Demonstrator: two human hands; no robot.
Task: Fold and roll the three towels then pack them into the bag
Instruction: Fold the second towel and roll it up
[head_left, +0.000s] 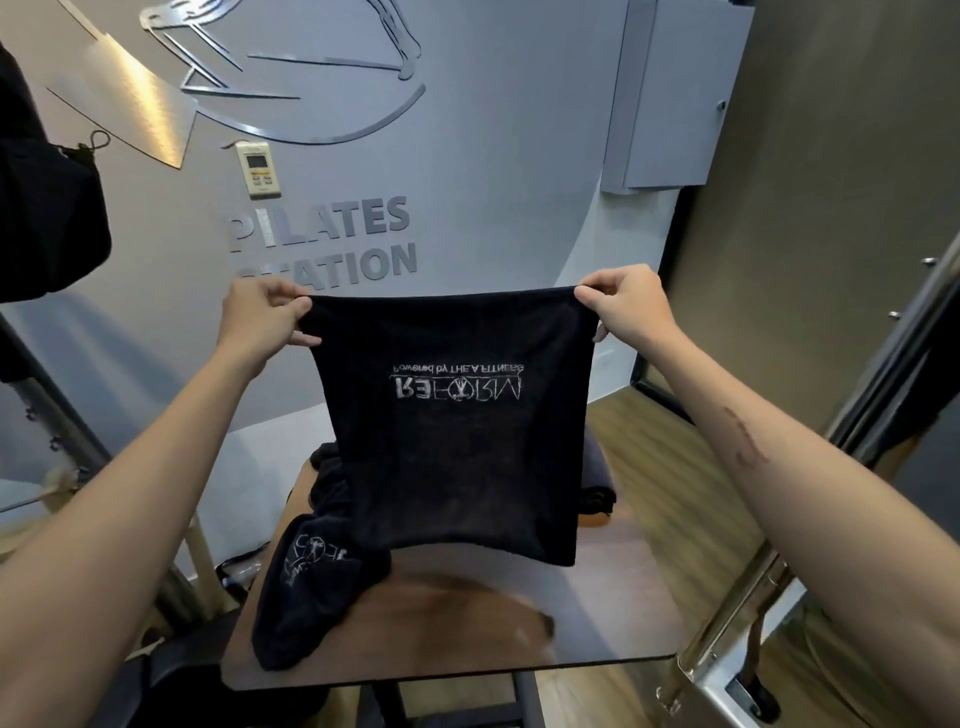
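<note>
Towels in view: two for sure. One black terry towel with a silver logo (452, 431) hangs in the air, and one crumpled black towel with silver print (306, 587) lies on the table. More dark cloth (332, 478) lies behind the hanging towel; I cannot tell if it is the third towel.
Hands: two.
Left hand (265, 314): it pinches the upper left corner of the hanging towel, thumb in front.
Right hand (626, 301): it pinches the upper right corner, fingers curled over the edge.
Held towel: it is stretched flat between the two hands, above the table. The silver print reads upside down and mirrored. The lower edge hangs just above the table top.
Crumpled towel: it lies at the near left corner of the table and partly falls over the edge.
Table: a brown wooden table top with rounded corners (613, 613). The held towel hides its middle part.
Bag: a black fabric item with a drawstring (52, 208) hangs at the left edge; I cannot tell if it is the bag.
Around: a grey wall with metal letters "PILATES STATION" (332, 244), a white wall controller (258, 169), and a shiny metal frame (753, 597) at the right.
</note>
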